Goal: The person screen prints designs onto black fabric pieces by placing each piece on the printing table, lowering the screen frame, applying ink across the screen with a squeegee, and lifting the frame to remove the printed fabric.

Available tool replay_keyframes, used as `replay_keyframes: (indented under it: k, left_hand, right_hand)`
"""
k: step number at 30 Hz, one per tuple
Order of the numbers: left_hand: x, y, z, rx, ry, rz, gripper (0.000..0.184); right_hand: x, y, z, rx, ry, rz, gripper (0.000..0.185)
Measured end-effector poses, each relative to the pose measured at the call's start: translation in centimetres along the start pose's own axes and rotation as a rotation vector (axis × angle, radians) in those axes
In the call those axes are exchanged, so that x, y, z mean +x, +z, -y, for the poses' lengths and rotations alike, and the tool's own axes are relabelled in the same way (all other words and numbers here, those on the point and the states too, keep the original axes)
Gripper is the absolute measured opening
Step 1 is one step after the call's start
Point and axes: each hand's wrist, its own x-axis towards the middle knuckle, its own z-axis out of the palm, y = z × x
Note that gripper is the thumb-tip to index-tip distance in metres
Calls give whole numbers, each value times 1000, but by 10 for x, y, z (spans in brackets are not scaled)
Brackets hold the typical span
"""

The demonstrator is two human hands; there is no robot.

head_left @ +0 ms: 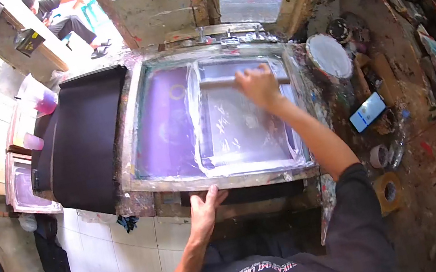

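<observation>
A wooden-framed printing screen (138, 180) lies flat in the middle, with a purple area on its left and a pale mesh area with white marks on its right. My right hand (260, 86) is closed around a long squeegee (217, 84), which lies across the upper part of the mesh. At the front edge of the frame, my left hand (207, 211) grips the wood, fingers on its top face. Black fabric (88, 141) is spread just left of the screen. Dark material shows beneath the frame's front edge.
Plastic cups (39, 96) and a small framed screen (28, 184) are at the left. On the right are a round white lid (329, 56), a lit phone (368, 112) and tape rolls (389, 192). Metal clamps (230, 39) line the back. A person (66, 17) sits beyond.
</observation>
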Motion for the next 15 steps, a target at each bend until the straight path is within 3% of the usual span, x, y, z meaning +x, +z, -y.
replay_keyframes:
  k: [4,6,8,11,12,14,15]
  left_hand:
    - [8,-19,6,138,-152,33,37]
    - [10,-22,11,145,-196,4,38]
    - [9,-20,7,234,-181,18,40]
    - [12,-21,8,209,-209,36,40]
    - [13,-22,7,206,-222,46,40]
    - [12,-22,1,205,-240,55,41]
    - [11,-21,-2,206,-265,51,42]
  right_hand:
    - [25,24,-24,30,84,16,34]
    - [9,1,-16,224,74,173,34]
    - [9,-49,-15,367,-69,557,33]
    - [13,-45,-11,451,-82,610,35]
    - [22,-37,-13,457,-92,607,35]
    - [60,-13,-24,281,90,315,41]
    - [79,-2,-32,296,72,231,40]
